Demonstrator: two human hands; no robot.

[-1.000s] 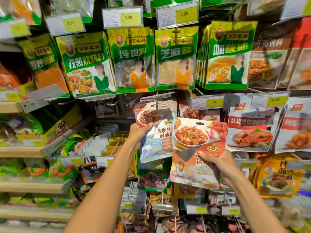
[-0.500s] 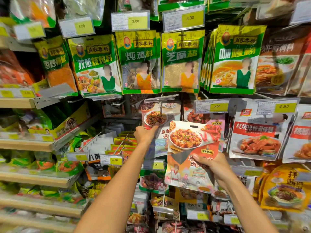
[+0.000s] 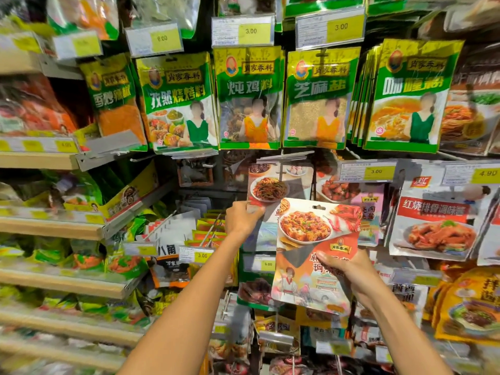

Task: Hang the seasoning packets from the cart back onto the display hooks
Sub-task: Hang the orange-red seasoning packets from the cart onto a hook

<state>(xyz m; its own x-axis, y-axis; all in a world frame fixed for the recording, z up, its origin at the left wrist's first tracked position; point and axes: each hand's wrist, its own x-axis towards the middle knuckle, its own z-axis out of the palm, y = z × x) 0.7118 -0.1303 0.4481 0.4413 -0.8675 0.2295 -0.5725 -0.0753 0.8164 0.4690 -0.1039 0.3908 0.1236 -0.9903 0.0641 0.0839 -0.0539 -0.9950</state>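
Closest, the right hand (image 3: 349,272) grasps the tofu packet (image 3: 305,234) by its lower right part, thumb pressed on the front, fingers wrapped behind. Most of the pkt rises above & left of the grip, slightly tilted. The hang hole (image 3: 315,207) at its top edge is free of any hook. It's a flat, glossy pouch w/ orange-red print, a white bowl of red saucy tofu & a cartoon figure low down.

Just beyond, the left hand (image 3: 242,220) pinches the left edge of a hanging packet (image 3: 267,185), also flat & shiny, showing a plate of shredded food. The tofu packet overlaps its lower right corner. That pkt appears to hang on a metal display hook (image 3: 281,159) w/ a clear strip across its tip.

Farther back, 5 green-yellow pouches (image 3: 251,98) hang in a row above, under yellow price tags (image 3: 251,31) reading 3.00 & 6.00. To the right, a white-red rib sauce packet (image 3: 433,226) hangs under a 4.90 tag (image 3: 485,173). To the left, wood-edged shelves (image 3: 48,231) hold blurred green bags.
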